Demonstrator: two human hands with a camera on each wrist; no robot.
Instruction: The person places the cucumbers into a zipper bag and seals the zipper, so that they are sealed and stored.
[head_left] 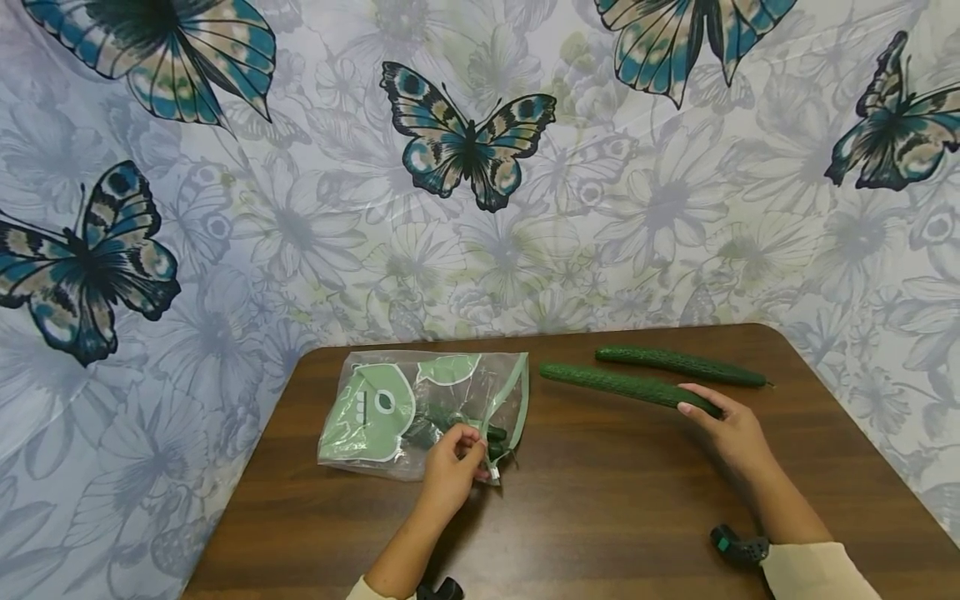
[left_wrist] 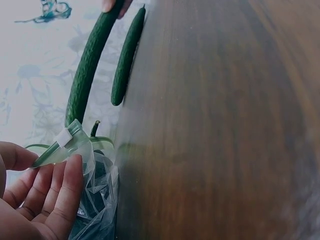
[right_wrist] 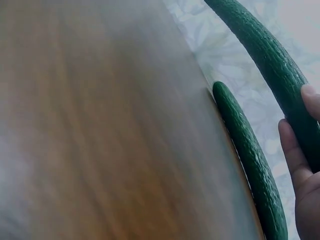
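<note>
A clear zip bag with green print lies on the table, its green-edged mouth facing right. Inside it are dark green cucumbers, partly hidden by the print and plastic; I cannot tell how many. My left hand pinches the near corner of the mouth, by the white slider. In my right hand, one end of a long cucumber is gripped between thumb and fingers. That cucumber is held above the table, its free end pointing left toward the bag. Behind it another cucumber lies on the table.
The brown wooden table has rounded back corners and stands against a hanging cloth printed with butterflies and flowers. Dark wrist-worn devices show on both forearms.
</note>
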